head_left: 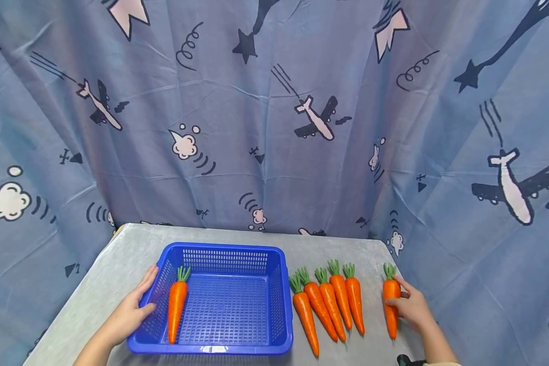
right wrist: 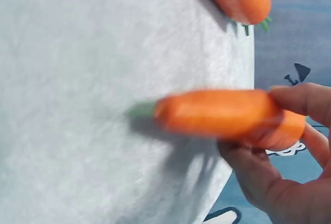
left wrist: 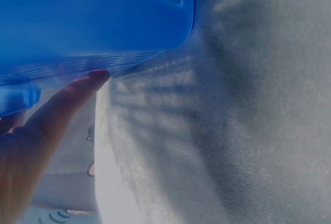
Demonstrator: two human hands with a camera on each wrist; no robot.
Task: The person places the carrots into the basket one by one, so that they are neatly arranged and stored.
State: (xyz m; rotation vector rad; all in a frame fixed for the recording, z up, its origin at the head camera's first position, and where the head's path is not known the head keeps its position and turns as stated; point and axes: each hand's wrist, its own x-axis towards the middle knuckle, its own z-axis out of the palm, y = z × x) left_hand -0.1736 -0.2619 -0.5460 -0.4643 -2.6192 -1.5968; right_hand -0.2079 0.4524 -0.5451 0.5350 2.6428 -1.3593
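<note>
Blue airplane-print curtain (head_left: 238, 101) backs the pale table (head_left: 368, 254) bearing carrots (head_left: 331, 306).

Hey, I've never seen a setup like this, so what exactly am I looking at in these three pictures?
There's no machine, just a person's two bare hands. The widest picture comes from a camera on the head; the other two come from cameras on the wrists. The left hand touches the side of a blue basket with one carrot inside. The right hand holds another carrot. Between them, five more carrots lie on the table.
</note>
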